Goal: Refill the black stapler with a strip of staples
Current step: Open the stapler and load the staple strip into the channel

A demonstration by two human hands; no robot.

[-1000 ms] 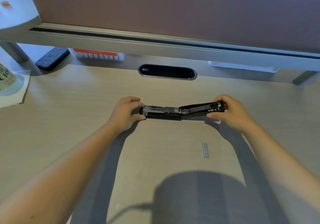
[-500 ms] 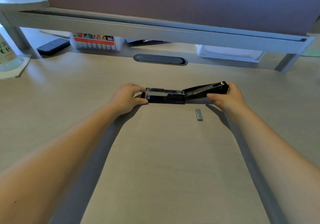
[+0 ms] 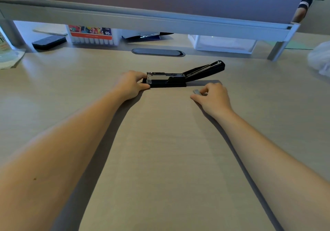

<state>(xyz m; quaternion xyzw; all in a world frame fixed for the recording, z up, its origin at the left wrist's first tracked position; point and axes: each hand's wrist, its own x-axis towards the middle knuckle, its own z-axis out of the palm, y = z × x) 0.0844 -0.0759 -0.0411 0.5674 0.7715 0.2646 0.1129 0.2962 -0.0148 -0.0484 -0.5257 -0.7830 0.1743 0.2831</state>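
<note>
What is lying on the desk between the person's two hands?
Between the left hand and right hand, the head view shows mostly bare desk. The open stapler lies just behind; the staple strip sits at the right fingertips.

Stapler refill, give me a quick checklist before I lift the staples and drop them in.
1. Stapler lid swung open: ok.
2. Left hand steadying the stapler's front end: ok.
3. Staples within reach on the desk: ok.
4. Right hand fingers at the staples, firm pinch: cannot tell.
5. Staple channel empty: cannot tell.
6. Path from staples to channel unobstructed: ok.
</note>
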